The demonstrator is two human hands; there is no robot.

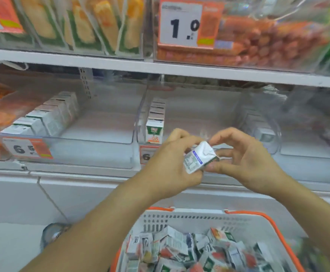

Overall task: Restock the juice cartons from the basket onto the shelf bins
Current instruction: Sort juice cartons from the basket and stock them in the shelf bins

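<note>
Juice carton point(199, 159) held tilted between both hands, above basket point(203, 218) heaped with cartons, in front of clear middle bin point(189, 114). Left hand point(172, 163) grips carton's lower end; right hand point(246, 160) pinches its crumpled top corner. Carton row point(155, 122) upright at bin's left wall.

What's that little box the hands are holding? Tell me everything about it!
It is a small juice carton, white and silvery, like coated card. One side has a blue stripe and tiny print too blurred to read. A folded flap sticks out at its right corner. It is tilted, held in the air in front of the clear shelf bins and above the basket. The left hand grips its left side, and the right hand pinches its right end.
</note>
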